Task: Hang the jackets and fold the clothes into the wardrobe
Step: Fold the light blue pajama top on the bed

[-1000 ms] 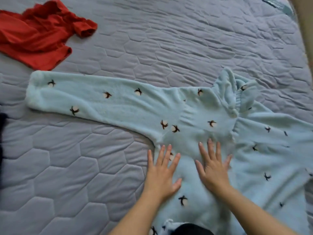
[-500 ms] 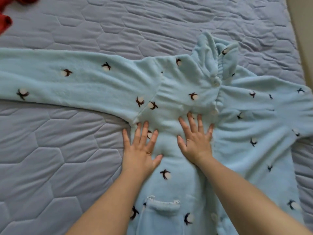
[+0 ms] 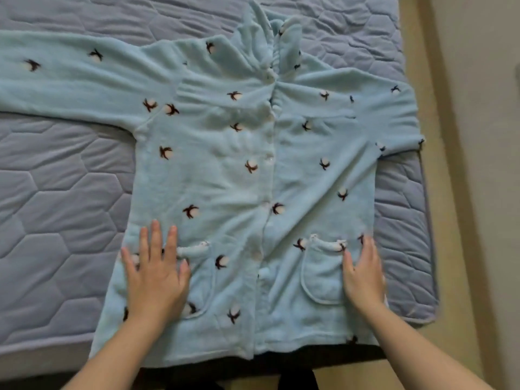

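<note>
A light blue fleece jacket (image 3: 225, 178) with small dark-and-white motifs lies front up and buttoned on the bed. Its left sleeve stretches off the left edge of the view; its right sleeve bends near the bed's right edge. My left hand (image 3: 156, 273) lies flat with straight, spread fingers on the lower left panel, over the left pocket. My right hand (image 3: 363, 277) presses flat on the lower right panel, at the outer edge of the right pocket. Both hands hold nothing.
The bed has a grey-blue quilted mattress cover (image 3: 62, 198) with a hexagon pattern. Its front edge runs under the jacket's hem. A beige floor (image 3: 464, 192) lies to the right of the bed.
Both hands slid down from the jacket's chest to its lower panels and moved apart. The view shifted down and right, and the red garment left the frame.
</note>
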The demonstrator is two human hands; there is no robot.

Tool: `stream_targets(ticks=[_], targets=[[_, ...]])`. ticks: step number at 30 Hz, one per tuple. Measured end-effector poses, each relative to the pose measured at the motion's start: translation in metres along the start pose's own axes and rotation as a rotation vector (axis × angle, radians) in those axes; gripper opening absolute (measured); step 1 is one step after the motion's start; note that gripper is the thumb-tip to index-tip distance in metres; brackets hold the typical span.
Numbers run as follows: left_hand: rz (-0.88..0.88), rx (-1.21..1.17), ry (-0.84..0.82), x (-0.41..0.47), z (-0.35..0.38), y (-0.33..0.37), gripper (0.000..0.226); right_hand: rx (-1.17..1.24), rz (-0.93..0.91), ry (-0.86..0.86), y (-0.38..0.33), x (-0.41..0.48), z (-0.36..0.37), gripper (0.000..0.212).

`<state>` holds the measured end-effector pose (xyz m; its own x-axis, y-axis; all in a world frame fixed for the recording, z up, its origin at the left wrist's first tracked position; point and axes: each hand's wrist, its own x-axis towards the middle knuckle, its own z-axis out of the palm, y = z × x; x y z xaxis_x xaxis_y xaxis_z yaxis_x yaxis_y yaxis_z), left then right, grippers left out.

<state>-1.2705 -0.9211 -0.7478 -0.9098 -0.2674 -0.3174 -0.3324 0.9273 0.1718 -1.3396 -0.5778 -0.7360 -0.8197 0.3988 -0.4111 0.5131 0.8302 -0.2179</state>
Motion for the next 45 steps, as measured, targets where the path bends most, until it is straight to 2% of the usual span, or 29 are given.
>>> stream_targets(ticks=[4,7,9,14,19,22,27,30,35,37,38,39,41,43,44,45], targets=[[0.273,0.069,0.01,-0.045,0.003,0.061,0.066,0.121,0.077,-0.103,0.063,-0.036,-0.02,0.05],[0.502,0.081,-0.124,-0.077,0.015,0.115,0.072,0.134,0.101,-0.292,0.095,-0.046,-0.022,0.022],[0.589,0.136,-0.228,-0.093,0.024,0.144,0.071,0.161,0.152,-0.322,0.116,-0.045,-0.026,0.016],[0.571,0.259,-0.339,-0.097,0.029,0.184,0.062,0.116,0.203,-0.431,0.157,-0.037,-0.037,0.019],[0.66,0.345,-0.334,-0.088,0.025,0.193,0.069,0.252,0.219,-0.538,0.159,-0.028,-0.045,0.015],[0.713,0.38,-0.432,-0.088,0.033,0.192,0.074,0.29,0.267,-0.551,0.173,-0.029,-0.046,0.015],[0.722,0.388,-0.514,-0.079,0.04,0.199,0.05,0.306,0.284,-0.591,0.167,-0.028,-0.042,0.015],[0.792,0.417,-0.615,-0.073,0.041,0.202,0.038,0.283,0.268,-0.625,0.171,-0.03,-0.044,0.013],[0.798,0.426,-0.808,-0.074,0.035,0.211,0.036,0.161,0.3,-0.65,0.181,-0.024,-0.047,0.014],[0.762,0.38,-0.848,-0.072,0.029,0.213,0.029,0.045,0.294,-0.683,0.175,-0.025,-0.048,0.016],[0.741,0.334,-0.819,-0.069,0.025,0.214,0.023,-0.064,0.256,-0.64,0.17,-0.024,-0.052,0.018],[0.72,0.282,-0.749,-0.064,0.019,0.215,0.019,-0.193,0.193,-0.527,0.164,-0.021,-0.057,0.021],[0.703,0.162,-0.463,-0.049,0.009,0.217,0.015,-0.307,0.017,-0.209,0.147,-0.013,-0.071,0.025],[0.669,0.101,-0.189,-0.028,0.005,0.221,0.022,-0.17,-0.081,-0.063,0.118,0.004,-0.081,0.026],[0.629,0.073,-0.106,-0.015,0.004,0.224,0.03,-0.051,-0.09,-0.055,0.102,0.018,-0.081,0.025],[0.587,0.067,-0.092,-0.002,0.005,0.228,0.041,0.072,-0.083,-0.076,0.084,0.036,-0.078,0.027]])
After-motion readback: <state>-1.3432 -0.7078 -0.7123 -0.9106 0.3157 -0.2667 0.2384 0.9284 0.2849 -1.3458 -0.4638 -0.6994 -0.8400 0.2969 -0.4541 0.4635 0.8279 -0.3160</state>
